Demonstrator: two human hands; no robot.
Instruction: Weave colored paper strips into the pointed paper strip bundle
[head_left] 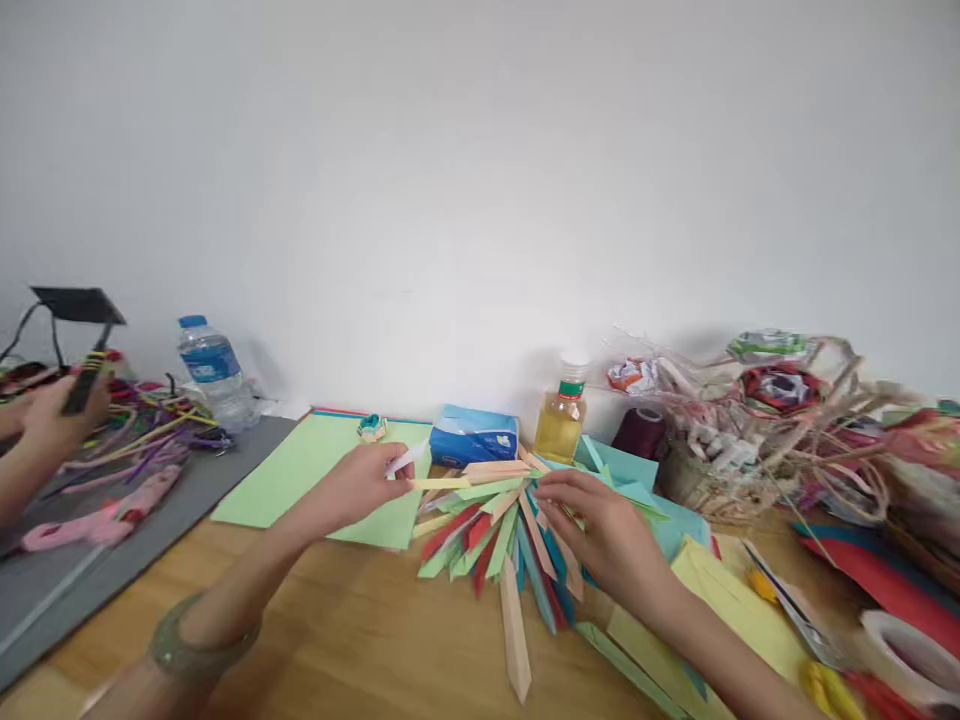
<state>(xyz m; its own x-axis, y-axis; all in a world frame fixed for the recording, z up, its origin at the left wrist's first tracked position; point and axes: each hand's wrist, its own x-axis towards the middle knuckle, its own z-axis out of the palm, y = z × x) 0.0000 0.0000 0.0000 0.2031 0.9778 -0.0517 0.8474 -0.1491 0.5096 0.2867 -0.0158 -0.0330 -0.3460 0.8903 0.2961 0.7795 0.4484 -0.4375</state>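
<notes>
- A fan of folded paper strips (502, 540) is lying on the wooden table (360, 640), between the two hands; the strips (green, red, blue, peach) are radiating from a hub near the right hand, mostly toward the camera and to the left.
- One pale yellow strip (442, 484) is lying with its long axis left to right, roughly level; its left end is sitting at the left hand's fingertips, its right end is reaching into the hub.
- The left hand (360, 490) is pinching that strip's left end, together with a small white scrap.
- The right hand (600, 530) is pressing down on the hub with bent fingers; whether it is gripping a strip, I cannot tell.
- One long peach strip (515, 640) is pointing straight toward the camera, tip nearest.
- Behind the fan: a blue tissue pack (474, 435) is lying flat; a small bottle (561, 420) is standing upright, holding yellow liquid (green band under its cap).
- Further left: a water bottle (214, 375) is standing upright with a blue cap.
- Right: a basket (712, 480) is holding raffia and wrappers, heaped above its rim.
- Far left: another person's hand (52, 420) is holding a dark object over coloured cords.
</notes>
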